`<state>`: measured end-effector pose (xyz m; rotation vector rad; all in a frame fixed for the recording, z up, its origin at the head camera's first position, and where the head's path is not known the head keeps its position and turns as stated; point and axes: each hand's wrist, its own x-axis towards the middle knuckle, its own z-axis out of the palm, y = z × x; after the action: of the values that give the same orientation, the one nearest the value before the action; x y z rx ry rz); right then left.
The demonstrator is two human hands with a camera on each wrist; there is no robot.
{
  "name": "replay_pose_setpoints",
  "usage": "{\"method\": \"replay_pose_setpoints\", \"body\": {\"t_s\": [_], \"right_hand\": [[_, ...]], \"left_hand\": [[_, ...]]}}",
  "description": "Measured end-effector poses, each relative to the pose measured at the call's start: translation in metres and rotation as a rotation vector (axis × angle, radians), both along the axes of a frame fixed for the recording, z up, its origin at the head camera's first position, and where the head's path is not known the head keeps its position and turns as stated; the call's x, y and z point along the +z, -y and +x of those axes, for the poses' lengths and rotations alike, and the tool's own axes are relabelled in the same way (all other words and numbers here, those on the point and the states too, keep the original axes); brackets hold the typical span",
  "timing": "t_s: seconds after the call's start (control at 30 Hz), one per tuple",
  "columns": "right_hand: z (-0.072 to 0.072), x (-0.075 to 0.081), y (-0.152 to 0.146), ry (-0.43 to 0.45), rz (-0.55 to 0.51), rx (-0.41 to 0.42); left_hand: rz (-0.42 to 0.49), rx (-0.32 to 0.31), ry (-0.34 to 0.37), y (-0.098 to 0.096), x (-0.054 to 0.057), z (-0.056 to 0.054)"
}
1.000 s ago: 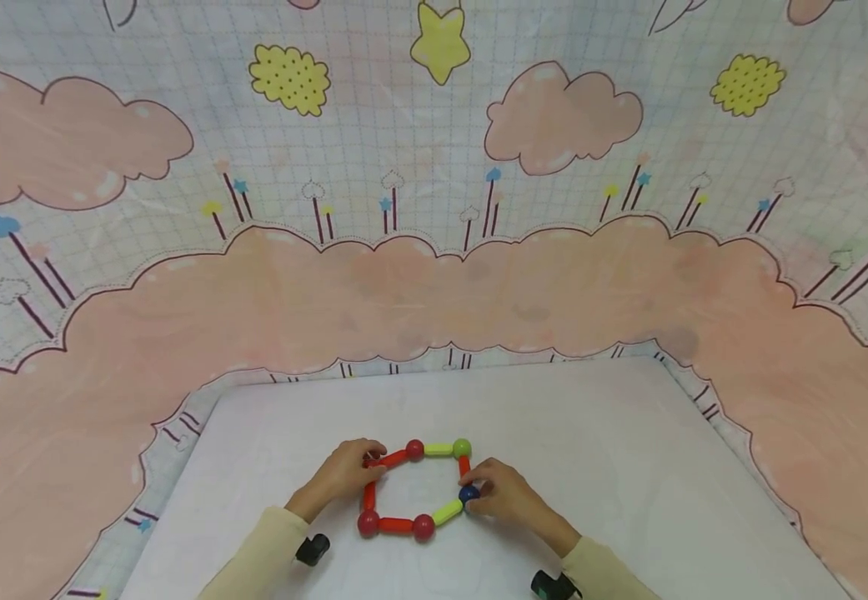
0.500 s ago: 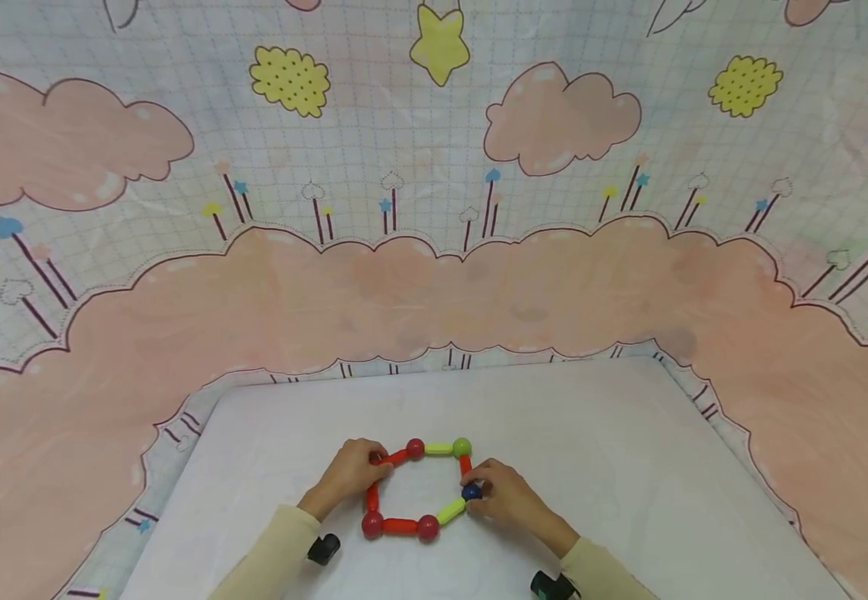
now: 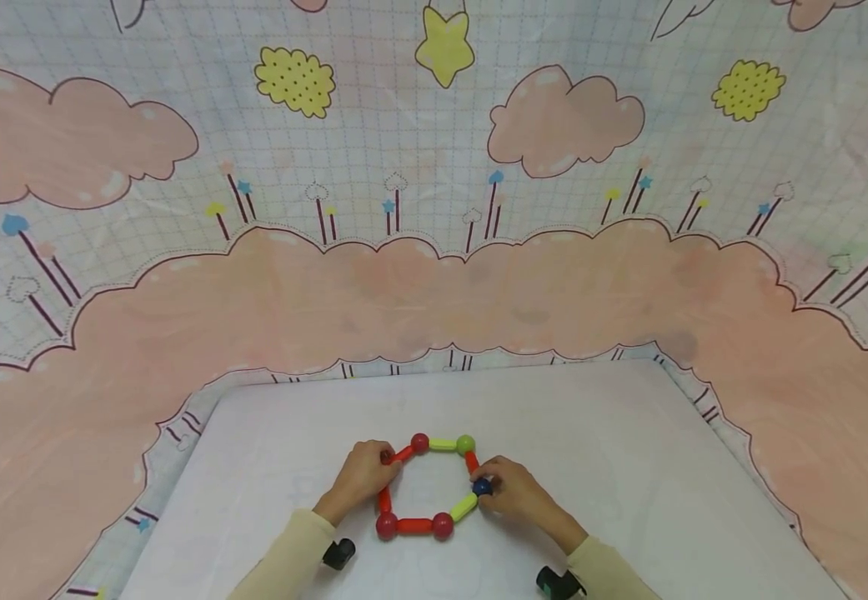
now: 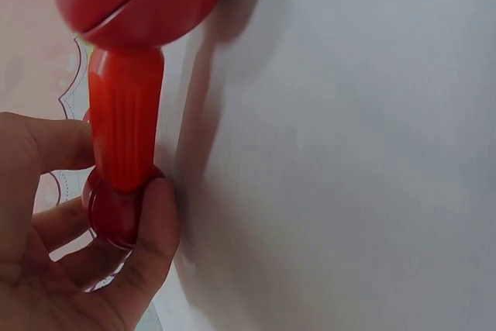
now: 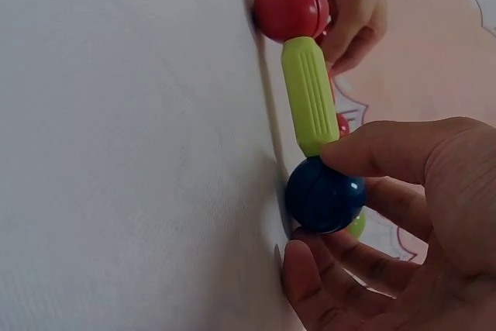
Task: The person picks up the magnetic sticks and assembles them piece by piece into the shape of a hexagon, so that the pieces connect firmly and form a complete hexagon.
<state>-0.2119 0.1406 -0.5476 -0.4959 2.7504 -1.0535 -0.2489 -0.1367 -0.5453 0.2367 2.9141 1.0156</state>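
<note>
A closed ring of balls joined by short rods lies on the white table, held from both sides. My left hand (image 3: 364, 475) grips the red ball (image 4: 116, 211) at its left corner, thumb and fingers around it. Across from it, my right hand (image 3: 512, 487) pinches the blue ball (image 5: 325, 195) between thumb and fingers. A yellow-green rod (image 5: 310, 98) runs from the blue ball to a near red ball (image 3: 443, 526). A red rod (image 3: 414, 526) links that to another red ball (image 3: 387, 526). Along the far side, a red ball (image 3: 420, 442) and a green ball (image 3: 466, 444) flank a second yellow-green rod (image 3: 444, 445).
The white table (image 3: 591, 433) stretches around the ring on all sides. Behind it hangs a cloth backdrop (image 3: 403, 292) printed with clouds and stars. Black wrist cameras (image 3: 339, 554) sit by both sleeves.
The ring has slid a little to the right, its near red balls most clearly. Both hands have moved along with it, keeping hold of the red and blue balls.
</note>
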Motion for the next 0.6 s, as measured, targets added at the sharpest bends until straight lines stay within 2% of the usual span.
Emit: {"method": "replay_pose_setpoints", "body": {"t_s": [0.33, 0.43, 0.6], "right_hand": [[-0.005, -0.001, -0.009, -0.014, -0.012, -0.010], [-0.007, -0.002, -0.014, -0.027, -0.019, -0.011], [-0.012, -0.002, -0.021, 0.005, -0.012, -0.056]], "left_hand": [[0.062, 0.073, 0.027, -0.013, -0.003, 0.003], [0.063, 0.064, 0.028, -0.016, -0.004, 0.003], [0.023, 0.030, -0.003, -0.017, -0.004, 0.003]]}}
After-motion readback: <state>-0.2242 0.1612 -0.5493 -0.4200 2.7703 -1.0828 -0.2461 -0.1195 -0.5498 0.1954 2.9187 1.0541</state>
